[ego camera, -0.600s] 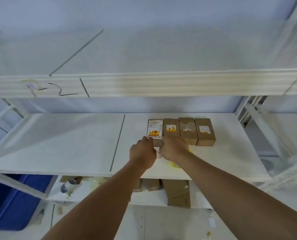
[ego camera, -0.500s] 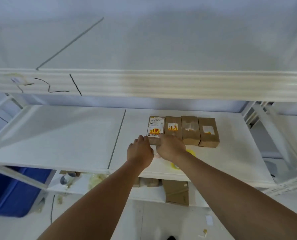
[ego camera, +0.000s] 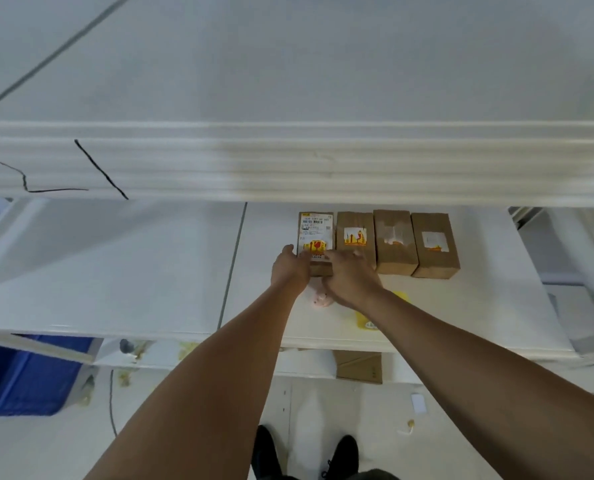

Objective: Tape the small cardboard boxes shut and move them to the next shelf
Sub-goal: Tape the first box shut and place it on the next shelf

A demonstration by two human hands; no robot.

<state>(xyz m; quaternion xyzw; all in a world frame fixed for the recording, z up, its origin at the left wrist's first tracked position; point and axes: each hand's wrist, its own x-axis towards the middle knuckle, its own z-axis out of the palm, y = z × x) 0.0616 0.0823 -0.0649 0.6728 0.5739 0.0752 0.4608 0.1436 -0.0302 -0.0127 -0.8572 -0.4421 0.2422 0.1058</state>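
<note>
- Four small brown cardboard boxes stand side by side in a row on a white shelf board, under the ribbed white edge of the shelf above.
- The leftmost box, with a white printed label, sits between both hands: left hand flat against its left side, right hand spread over its near end, fingers closed on it.
- The three other boxes look closed (tape cannot be made out); all seem placed, so little appears left.
- A yellow object and a pinkish round thing lie near the wrists, partly hidden.
</note>
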